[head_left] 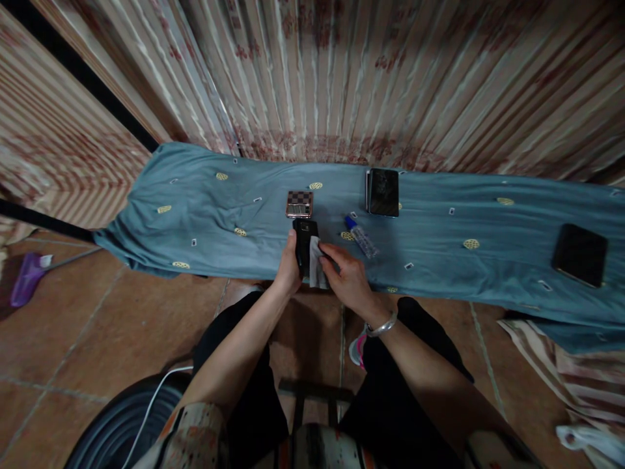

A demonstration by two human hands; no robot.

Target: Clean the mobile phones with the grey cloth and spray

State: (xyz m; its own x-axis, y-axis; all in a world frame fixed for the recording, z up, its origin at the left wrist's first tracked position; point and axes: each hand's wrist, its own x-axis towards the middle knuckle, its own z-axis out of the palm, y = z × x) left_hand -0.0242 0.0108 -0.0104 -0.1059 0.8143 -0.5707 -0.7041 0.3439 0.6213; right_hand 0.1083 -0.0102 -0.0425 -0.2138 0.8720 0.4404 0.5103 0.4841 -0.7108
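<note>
In the head view, my left hand [290, 264] is wrapped round the side of a black mobile phone [305, 229], whose back with a camera faces up. My right hand [346, 273] pinches a thin white cloth or wipe [316, 264], which lies against the phone's right edge and hangs below it. Just beyond the phone sits a small checkered case or phone [299, 203] with a shiny rim. To the right of my hands lies a clear spray bottle [362, 236] with a blue cap, on its side and slanted.
A blue-green patterned cloth [219, 208] covers the long narrow bench. Dark flat devices [383, 192] lie stacked beyond the bottle, and a black notebook-like item [580, 255] rests far right. Pleated curtains [312, 85] hang behind. A round black object [127, 426] stands at lower left.
</note>
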